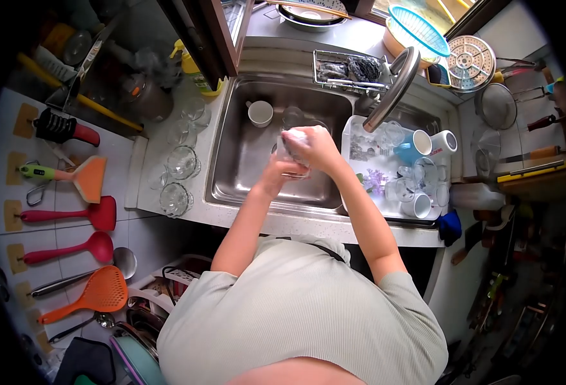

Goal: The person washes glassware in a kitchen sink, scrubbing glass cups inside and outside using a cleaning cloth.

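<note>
Over the sink [238,167], my left hand [276,176] is closed around a clear drinking glass [284,153], tilted on its side. My right hand [317,149] presses in at the glass's upper end, its fingers bunched around something whitish [298,137] that I cannot make out. Just beyond the hands, another clear glass [292,116] stands in the sink. A white mug [260,113] sits on the sink floor at the back left.
Several clear glasses [183,162] line the left counter. A white tray [348,144] on the right holds glasses, a blue mug [414,146] and white mugs. The curved faucet [395,86] arches over the tray's back edge. A yellow bottle [196,74] stands back left.
</note>
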Available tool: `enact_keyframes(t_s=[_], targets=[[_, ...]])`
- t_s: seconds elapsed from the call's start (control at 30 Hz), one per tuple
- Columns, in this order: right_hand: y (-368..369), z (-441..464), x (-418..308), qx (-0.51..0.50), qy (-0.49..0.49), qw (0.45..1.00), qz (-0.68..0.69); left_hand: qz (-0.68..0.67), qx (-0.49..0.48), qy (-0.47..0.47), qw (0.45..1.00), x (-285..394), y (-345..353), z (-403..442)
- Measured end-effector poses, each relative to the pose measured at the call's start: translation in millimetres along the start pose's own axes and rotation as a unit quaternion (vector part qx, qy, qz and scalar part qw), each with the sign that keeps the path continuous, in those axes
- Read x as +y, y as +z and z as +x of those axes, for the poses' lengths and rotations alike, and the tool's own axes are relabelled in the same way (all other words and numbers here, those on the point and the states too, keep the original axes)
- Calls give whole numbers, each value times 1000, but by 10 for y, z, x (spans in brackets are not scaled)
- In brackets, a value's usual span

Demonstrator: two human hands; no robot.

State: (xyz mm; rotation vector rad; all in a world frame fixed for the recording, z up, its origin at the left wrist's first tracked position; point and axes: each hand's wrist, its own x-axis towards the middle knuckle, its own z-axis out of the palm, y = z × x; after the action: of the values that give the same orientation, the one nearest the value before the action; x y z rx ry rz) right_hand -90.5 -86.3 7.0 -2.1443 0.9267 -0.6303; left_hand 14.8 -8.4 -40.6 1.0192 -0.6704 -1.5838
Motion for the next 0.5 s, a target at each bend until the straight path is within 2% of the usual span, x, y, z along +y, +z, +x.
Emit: enact_keyframes(t_s=[0.03, 0.07, 0.13, 0.2, 0.23, 0.27, 0.3, 0.33, 0.37, 0.4, 0.43, 0.47, 0.5], targets=[[14, 9, 132, -40, 44, 968, 245, -172, -69, -85, 979, 32, -60, -50], [28, -1, 249, -60, 93, 932, 346, -337, -135, -166, 917, 48, -82, -96], [17, -10, 200, -43, 72, 938, 335, -229, -50, -136, 963, 73, 8, -130], [-5, -6, 88, -33, 46, 992, 116, -99, 25, -111, 988, 113, 76, -126], [29, -8, -25, -3, -15, 996, -83, 42, 83, -14, 996, 46, 94, -67], [78, -20, -125, 13, -39, 981, -190, 182, 139, 83, 970, -73, 97, 5], [117, -29, -196, 25, -33, 976, -212, 317, 189, 178, 912, -35, 164, 19], [118, -12, -222, 40, -28, 971, -234, 270, 158, 143, 939, 31, 192, 17], [109, -30, -173, 79, -49, 978, -189, 220, 128, 104, 961, 93, 200, -44], [84, -57, -120, 71, -26, 997, -10, 166, 100, 65, 979, 190, 206, -112], [41, -73, -63, 61, -4, 984, 168, 27, -58, -50, 997, 290, 55, -141], [2, -91, -26, 47, 20, 938, 343, -41, -69, -84, 993, 288, 77, -157], [-60, -107, -41, 40, 28, 935, 351, -108, -79, -118, 984, 284, 102, -198]])
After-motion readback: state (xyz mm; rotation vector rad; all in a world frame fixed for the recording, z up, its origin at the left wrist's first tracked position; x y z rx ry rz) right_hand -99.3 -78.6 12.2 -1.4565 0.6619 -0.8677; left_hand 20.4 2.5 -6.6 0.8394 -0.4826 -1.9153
